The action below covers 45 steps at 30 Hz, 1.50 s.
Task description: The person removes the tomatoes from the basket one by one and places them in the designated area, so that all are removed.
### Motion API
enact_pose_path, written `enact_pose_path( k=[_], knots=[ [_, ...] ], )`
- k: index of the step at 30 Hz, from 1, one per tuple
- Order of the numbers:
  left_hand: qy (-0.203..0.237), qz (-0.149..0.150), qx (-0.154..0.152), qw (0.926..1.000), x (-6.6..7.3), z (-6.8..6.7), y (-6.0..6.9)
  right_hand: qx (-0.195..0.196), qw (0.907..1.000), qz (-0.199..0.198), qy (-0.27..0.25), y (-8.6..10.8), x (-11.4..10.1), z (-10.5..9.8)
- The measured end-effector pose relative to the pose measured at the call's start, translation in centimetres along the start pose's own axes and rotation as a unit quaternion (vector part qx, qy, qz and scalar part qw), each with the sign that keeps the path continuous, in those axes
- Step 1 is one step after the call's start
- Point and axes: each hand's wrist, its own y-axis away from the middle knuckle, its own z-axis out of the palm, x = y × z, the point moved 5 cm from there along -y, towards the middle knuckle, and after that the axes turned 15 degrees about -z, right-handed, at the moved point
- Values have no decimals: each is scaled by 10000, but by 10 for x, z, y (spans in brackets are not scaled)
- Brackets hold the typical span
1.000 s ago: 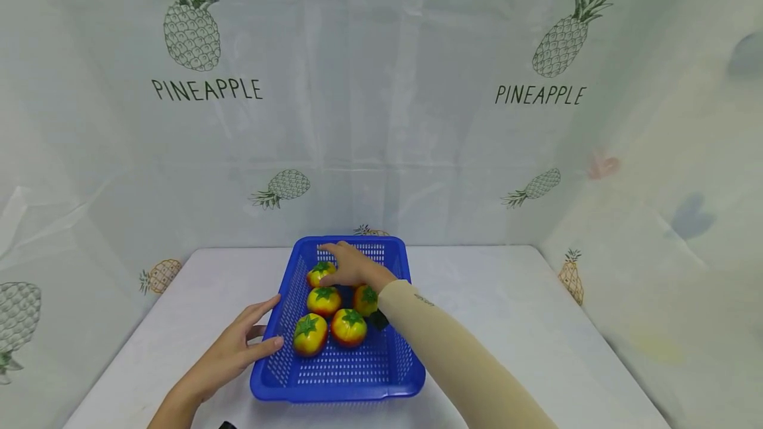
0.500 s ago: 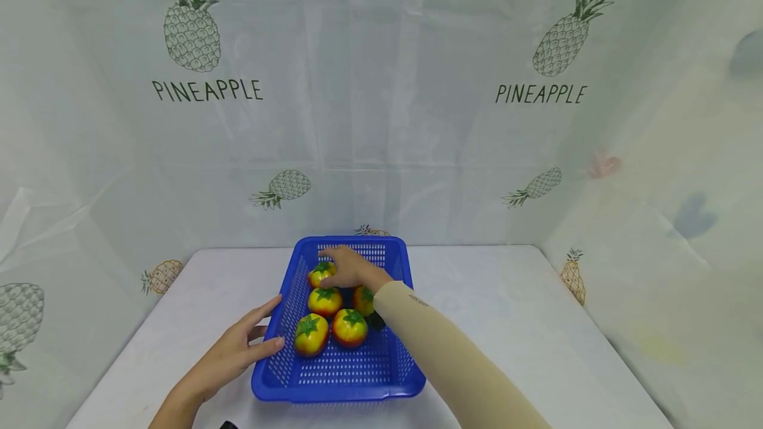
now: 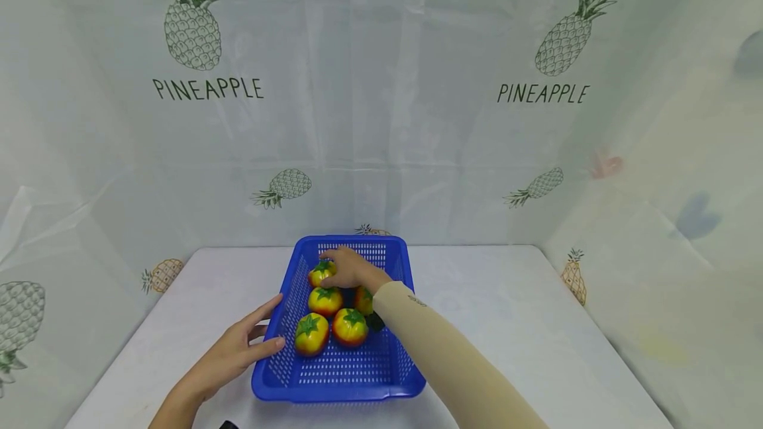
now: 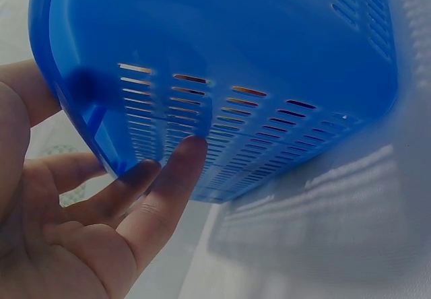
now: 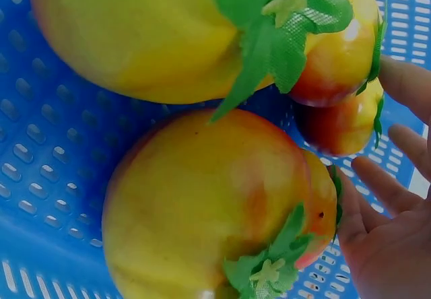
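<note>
The left hand (image 3: 235, 346), fingers spread, touches the left side of a blue basket (image 3: 340, 393). Inside, far left, sits a yellow-red fruit (image 3: 317, 278); the right hand (image 3: 352, 267), fingers apart, hovers over it, contact unclear.

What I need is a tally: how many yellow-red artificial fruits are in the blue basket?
5 visible: front-left fruit, front-centre fruit, middle-left fruit, middle-right fruit partly behind the sleeve, and back-left fruit. More may be hidden.

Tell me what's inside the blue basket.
At least five yellow-red fruits are visible. In the head view, the right hand and sleeve hide whatever is beneath them.
</note>
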Motion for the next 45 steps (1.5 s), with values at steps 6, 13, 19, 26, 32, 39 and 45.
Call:
enact_pose_path(
  k=[6,13,19,26,32,39,45],
  knots=[
    [28,8,-34,10000,0,0,0,57,9999,-88,-3,-1,1,2],
    [61,-30,-53,10000,-1,2,-1,143,9998,-98,-111,-3,4,6],
    [54,15,-47,10000,1,3,-2,283,9992,-35,-294,-2,6,5],
    [41,41,-70,10000,1,3,-4,379,9987,5,-341,-4,10,6],
    [69,13,-71,10000,0,0,-4,474,9982,31,-374,-10,11,9],
    [57,51,-85,9999,-1,0,-3,652,9969,181,-395,-11,7,10],
    [57,19,-69,10000,-3,0,-4,600,9972,279,-346,-12,10,15]
  ],
)
